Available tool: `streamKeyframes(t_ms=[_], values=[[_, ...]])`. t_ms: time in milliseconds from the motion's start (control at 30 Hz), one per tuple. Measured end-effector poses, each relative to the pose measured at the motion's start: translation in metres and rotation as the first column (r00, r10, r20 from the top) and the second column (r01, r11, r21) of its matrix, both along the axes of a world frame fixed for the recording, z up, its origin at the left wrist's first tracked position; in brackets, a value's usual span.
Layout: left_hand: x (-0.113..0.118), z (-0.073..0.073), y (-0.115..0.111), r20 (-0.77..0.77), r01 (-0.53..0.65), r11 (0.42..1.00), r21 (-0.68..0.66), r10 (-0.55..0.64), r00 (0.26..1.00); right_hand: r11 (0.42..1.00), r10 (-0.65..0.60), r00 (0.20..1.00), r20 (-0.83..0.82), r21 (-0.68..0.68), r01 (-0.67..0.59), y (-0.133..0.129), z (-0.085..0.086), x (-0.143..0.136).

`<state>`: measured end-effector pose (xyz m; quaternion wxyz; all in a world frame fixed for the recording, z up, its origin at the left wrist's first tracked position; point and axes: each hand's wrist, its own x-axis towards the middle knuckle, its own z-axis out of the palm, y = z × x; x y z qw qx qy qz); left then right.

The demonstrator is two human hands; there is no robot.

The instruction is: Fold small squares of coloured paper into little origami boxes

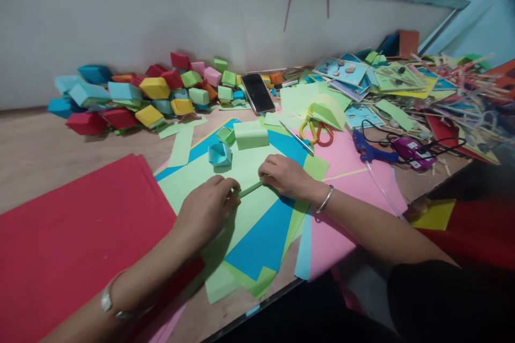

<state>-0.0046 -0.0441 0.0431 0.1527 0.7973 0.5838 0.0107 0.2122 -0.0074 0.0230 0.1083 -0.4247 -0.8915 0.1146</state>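
Observation:
A narrow green paper strip (250, 189) stretches between my two hands, low over the coloured sheets. My left hand (210, 204) pinches its left end, and my right hand (282, 174) grips the other end with curled fingers. Beneath them lie a pale green sheet (245, 228) and a blue sheet (261, 246). Just beyond my hands sit a light blue folded paper box (219, 155), a small green folded box (226, 135) and a curled green paper piece (251, 135).
Red sheets (80, 236) cover the left side. Colourful paper blocks (155, 88) pile against the wall, beside a phone (258, 93). Scissors (322, 134), a silver pen (298, 138) and a blue glue gun (372, 151) with its cable lie to the right, near pink paper (341, 203) and cluttered craft scraps.

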Motion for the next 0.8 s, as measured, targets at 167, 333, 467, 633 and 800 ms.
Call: streamKeyframes(t_ms=[167, 333, 467, 633, 800], values=[[-0.006, 0.001, 0.009, 0.134, 0.007, 0.992, -0.126, 0.010, 0.991, 0.998, 0.067, 0.998, -0.013, -0.001, -0.067, 0.004, 0.001, 0.005], [-0.004, 0.003, 0.010, 0.160, 0.066, 0.997, -0.037, -0.059, 0.985, 0.992, 0.117, 0.991, -0.058, 0.057, -0.113, 0.005, 0.003, 0.008], [-0.001, 0.000, 0.007, 0.012, 0.102, 0.977, 0.190, -0.106, 0.994, 0.997, 0.073, 0.990, -0.119, 0.025, -0.070, 0.002, 0.002, 0.008], [-0.005, -0.006, 0.005, -0.028, 0.050, 0.969, 0.244, -0.044, 0.999, 0.999, 0.030, 0.966, -0.258, -0.035, -0.041, 0.004, 0.001, 0.012], [-0.014, -0.013, 0.010, 0.189, -0.034, 0.974, 0.223, -0.009, 0.982, 0.995, 0.092, 0.933, -0.349, -0.007, -0.101, 0.012, -0.002, 0.018]])
